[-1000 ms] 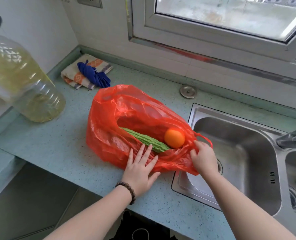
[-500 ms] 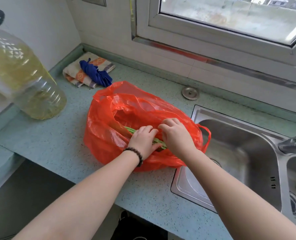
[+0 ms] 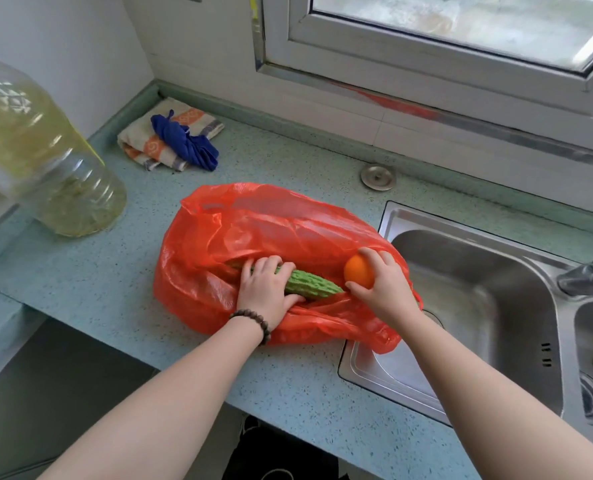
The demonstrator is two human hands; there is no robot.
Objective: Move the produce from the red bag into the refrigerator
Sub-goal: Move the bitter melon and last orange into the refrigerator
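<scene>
Far left, a big clear plastic jug (image 3: 42,161) of yellowish liquid stands on the speckled green counter (image 3: 90,282), close to the wall. Just beyond it, tucked into the back corner, there's a folded striped cloth (image 3: 142,140) with a crumpled blue rag (image 3: 187,142) lying on top.

Centre stage now: the red bag (image 3: 271,230) lies slumped on the counter, mouth turned toward you, its right edge hanging over the rim of the steel sink (image 3: 478,306). Your left hand (image 3: 265,292), beaded bracelet (image 3: 253,322) on the wrist, is curled down around the bumpy green bitter gourd (image 3: 309,289) — fingers over the top, thumb under the near side, a firm grasp. The gourd lies across the bag's opening, its tapered end pointing right, the other end hidden under your hand and the red plastic.

Next along, your right hand (image 3: 380,289) has the orange (image 3: 357,271) clasped, fingers wrapped over its far side, thumb below. The fruit sits just above the gourd's tip, at the right side of the bag's mouth; whether it is clear of the plastic, you can't tell.

Behind the bag, a round metal cap (image 3: 378,176) lies flat in the counter. Far right, a chrome tap (image 3: 589,278) juts over the sink, under the window frame (image 3: 426,60).
</scene>
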